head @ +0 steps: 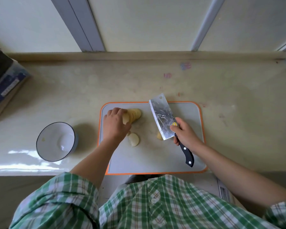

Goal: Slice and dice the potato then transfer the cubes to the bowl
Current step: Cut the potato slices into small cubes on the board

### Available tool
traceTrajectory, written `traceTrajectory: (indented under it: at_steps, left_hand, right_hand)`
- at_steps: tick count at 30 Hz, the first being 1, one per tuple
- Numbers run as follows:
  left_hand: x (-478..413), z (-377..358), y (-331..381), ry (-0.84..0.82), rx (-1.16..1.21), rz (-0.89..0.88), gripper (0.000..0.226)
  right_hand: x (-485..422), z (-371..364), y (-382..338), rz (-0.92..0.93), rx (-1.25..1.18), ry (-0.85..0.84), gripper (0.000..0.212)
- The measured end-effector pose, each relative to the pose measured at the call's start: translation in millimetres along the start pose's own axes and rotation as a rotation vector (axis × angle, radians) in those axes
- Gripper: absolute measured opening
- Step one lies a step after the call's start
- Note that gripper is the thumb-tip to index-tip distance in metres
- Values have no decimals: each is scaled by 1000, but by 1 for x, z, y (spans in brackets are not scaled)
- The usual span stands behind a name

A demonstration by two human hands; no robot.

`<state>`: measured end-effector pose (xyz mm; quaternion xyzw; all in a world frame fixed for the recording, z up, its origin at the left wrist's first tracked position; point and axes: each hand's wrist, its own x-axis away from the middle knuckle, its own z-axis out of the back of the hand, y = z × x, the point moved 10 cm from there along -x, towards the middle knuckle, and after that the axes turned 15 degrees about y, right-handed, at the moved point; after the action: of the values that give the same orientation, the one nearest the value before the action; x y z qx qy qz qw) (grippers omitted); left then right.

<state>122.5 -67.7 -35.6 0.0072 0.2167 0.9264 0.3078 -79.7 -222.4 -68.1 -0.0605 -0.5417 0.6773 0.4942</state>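
A grey cutting board with an orange rim (pixel 185 113) lies on the counter. At its far left a peeled potato, cut into a fanned stack of slices (pixel 134 115), leans to the right; my left hand (pixel 116 124) grips its left side with curled fingers. A loose slice (pixel 134 139) lies just below that hand. My right hand (pixel 184 135) grips a cleaver (pixel 163 117) by its black handle, the blade tilted and pointing away over the board's middle. A small potato piece (pixel 159 136) shows at the blade's lower corner. The white bowl (pixel 56 142) stands left of the board.
A dark blue box (pixel 5 86) sits at the counter's far left. The counter's back wall ledge (pixel 139 55) runs behind the board. The counter's front edge is just below the board, against my green checked shirt.
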Motion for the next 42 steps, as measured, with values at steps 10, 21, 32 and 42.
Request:
traceTrajectory:
  at_steps: [10, 21, 32, 42]
  left_hand:
    - [-10, 10, -5, 19, -39, -155, 31]
    - [10, 23, -11, 25, 315, 5, 24]
    - [28, 15, -13, -14, 313, 101, 28]
    - [41, 7, -6, 35, 359, 236, 28]
  right_hand:
    - [-7, 2, -1, 4, 0, 11, 10]
    - [12, 10, 2, 49, 51, -2, 9]
    - [37, 15, 18, 94, 175, -23, 13]
    - [47, 10, 27, 375, 465, 37, 7]
